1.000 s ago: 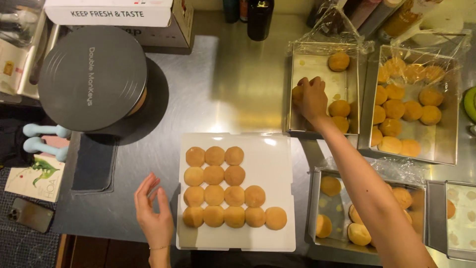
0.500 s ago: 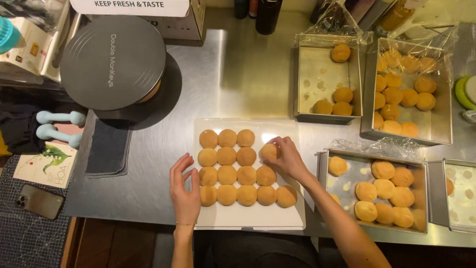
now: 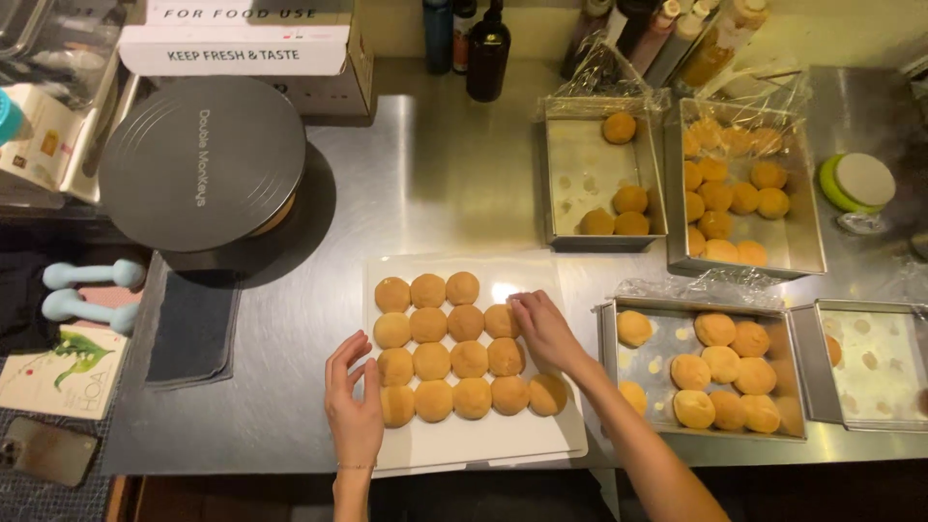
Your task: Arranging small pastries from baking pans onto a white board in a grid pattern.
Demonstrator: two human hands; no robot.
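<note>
Buns [image 3: 449,358] on white tray [image 3: 483,440]; right hand [image 3: 543,329] flat atop, left hand [image 3: 354,401] bracing edge

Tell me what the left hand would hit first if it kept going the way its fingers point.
The left hand points away from the person, along the left edge of the white board. It would probably brush the left column of buns, already beside its fingers.
</note>
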